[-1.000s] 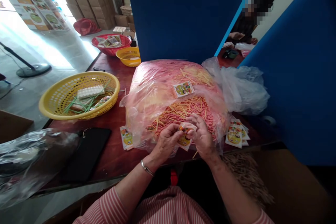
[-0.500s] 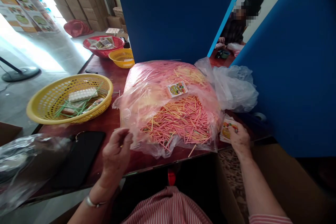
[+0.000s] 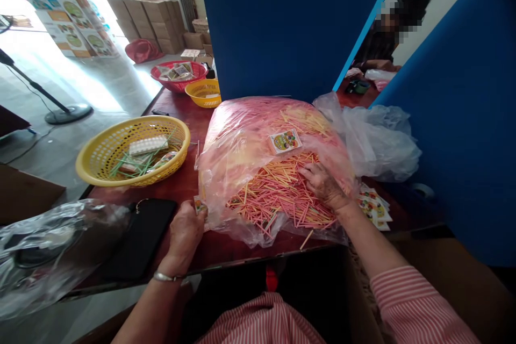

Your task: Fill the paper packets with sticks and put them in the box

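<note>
My left hand is closed on a small printed packet at the left side of a large clear plastic bag. The bag lies torn open and is full of thin pink and yellow sticks. Over the right part of the sticks, my right hand rests with its fingers stretched out and touching them. Its fingertips are partly hidden, and I see nothing held there. Another printed packet lies flat on top of the bag. Several more packets lie fanned out beside my right forearm.
On the left stands a yellow basket with green sticks and a white ridged piece. A black phone and a plastic-wrapped bundle lie nearer. Crumpled plastic and blue partitions border the work. A person sits beyond the gap.
My right hand has left the packets on the right and moved left onto the sticks. The left hand now holds a packet, where none was visible before. The view has shifted left.
</note>
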{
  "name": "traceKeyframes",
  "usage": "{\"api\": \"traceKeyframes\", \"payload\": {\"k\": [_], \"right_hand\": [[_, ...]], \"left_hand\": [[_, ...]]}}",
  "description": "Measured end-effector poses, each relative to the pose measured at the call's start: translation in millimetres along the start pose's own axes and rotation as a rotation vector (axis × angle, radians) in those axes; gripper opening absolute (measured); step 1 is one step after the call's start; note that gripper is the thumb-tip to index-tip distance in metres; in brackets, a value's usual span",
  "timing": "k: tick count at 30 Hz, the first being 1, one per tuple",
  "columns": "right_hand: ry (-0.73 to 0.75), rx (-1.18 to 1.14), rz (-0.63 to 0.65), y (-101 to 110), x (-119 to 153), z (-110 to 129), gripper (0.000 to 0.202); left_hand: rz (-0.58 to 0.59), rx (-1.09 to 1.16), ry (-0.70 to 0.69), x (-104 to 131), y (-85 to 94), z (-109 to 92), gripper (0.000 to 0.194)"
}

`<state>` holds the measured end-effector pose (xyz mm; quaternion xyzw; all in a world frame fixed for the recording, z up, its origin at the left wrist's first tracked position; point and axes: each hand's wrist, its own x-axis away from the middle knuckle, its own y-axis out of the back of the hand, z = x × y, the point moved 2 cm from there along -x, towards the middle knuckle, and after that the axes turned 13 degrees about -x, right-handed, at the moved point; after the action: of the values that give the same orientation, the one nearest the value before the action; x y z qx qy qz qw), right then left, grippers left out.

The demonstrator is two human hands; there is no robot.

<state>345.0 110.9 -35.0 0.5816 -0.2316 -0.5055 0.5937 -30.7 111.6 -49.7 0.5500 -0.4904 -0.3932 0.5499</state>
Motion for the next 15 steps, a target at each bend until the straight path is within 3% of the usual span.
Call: {"api": "traceKeyframes", "payload": {"k": [3,8,11,15], "right_hand": [[0.075,0.021,0.077,-1,-4,-1,0.026],[0.098,0.027,0.095,-2,-2,1,0.027],[0.061,0.037,0.072,-5,-2,0,0.029],[-0.062,-0.047,0.02,-11,-6,-4,0.029]], "left_hand": [[-0.02,0.099,-0.01,-7,-4.3,8,0.034],[-0.038,0.208,-0.026,-7,0.0,14,0.022],[-0.174,0.184,0.009,-2,8.1,16,0.019],[-0.467,0.241,0.119,9,28.5,21,0.023]]}}
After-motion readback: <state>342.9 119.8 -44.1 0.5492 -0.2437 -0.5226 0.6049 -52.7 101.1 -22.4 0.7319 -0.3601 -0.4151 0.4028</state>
